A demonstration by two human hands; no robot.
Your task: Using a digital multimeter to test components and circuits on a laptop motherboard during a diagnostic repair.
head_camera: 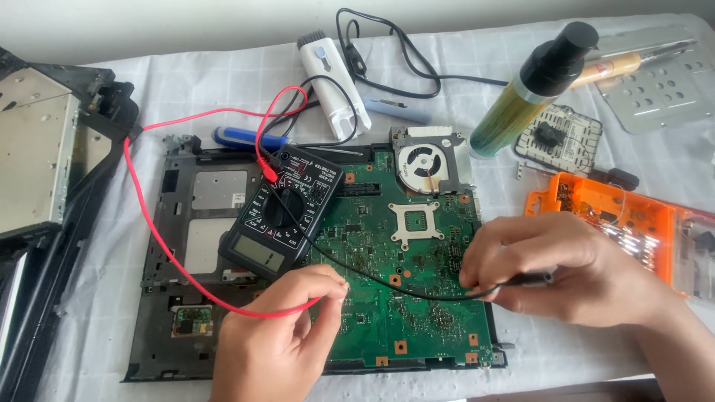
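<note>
Can't really see either probe tip, my fingers cover both, so no telling exactly which spots they touch. My left hand [279,327] is pinched shut on the red lead [153,223] at the bottom edge of the green motherboard [402,298]; my right hand [555,264] is clamped around the black probe [532,280] over the board's right side. The board sits in the open black laptop chassis [160,327] on the surface, dusty, with a bare square CPU socket and a fan up top. The black multimeter [283,212] lies tilted on it, small pale label near its jacks. The orange screwdriver kit [633,223] is cut off at right.
</note>
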